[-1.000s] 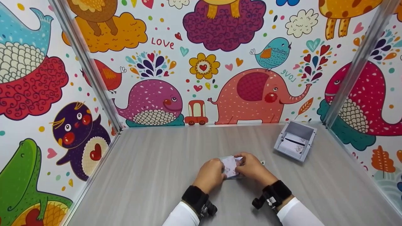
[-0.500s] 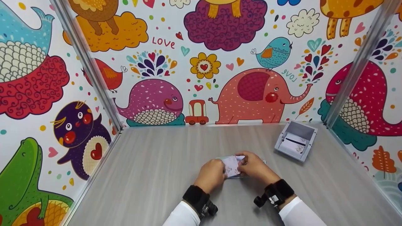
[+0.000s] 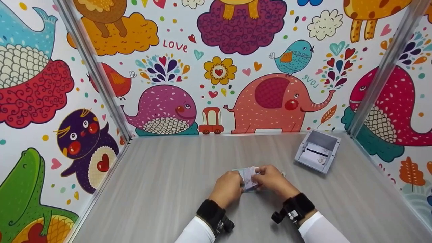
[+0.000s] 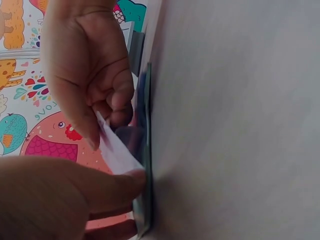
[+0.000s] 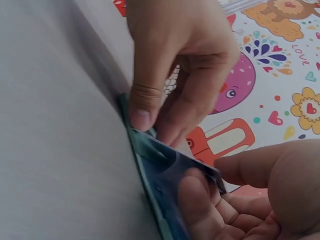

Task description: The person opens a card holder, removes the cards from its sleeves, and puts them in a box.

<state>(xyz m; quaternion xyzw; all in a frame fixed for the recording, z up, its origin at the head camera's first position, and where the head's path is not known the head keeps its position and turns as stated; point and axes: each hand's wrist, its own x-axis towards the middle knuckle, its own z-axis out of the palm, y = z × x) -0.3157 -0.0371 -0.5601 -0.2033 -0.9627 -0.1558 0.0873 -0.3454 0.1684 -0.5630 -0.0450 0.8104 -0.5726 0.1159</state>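
A pale, floral-patterned sheet point(image 3: 249, 177) stands bent above a flat teal-and-blue item point(image 5: 157, 187) lying on the table; the item's exact kind is unclear. My left hand point(image 3: 226, 189) pinches the sheet's left end together with the item's edge, thumb on top. With thumb and fingers, my right hand point(image 3: 274, 179) grips the sheet's other end. In the left wrist view that end of the sheet point(image 4: 120, 152) rises off the item, leaving a gap beneath. The right wrist view shows blue surface inside the gap. My fingers hide parts of both.
A grey open box point(image 3: 317, 152) stands at the back right, holding a pale patterned piece with a black band point(image 3: 316, 151). Printed panels point(image 3: 216, 84) close off the back and sides of the wood-grain table point(image 3: 162, 189). A small white bit point(image 3: 283, 174) shows beside my right hand.
My right hand has shifted its grip on the sheet, fingers drawn slightly down. The sheet looks narrower and more bent, with more of the teal item showing at left. My left hand stays nearly still.
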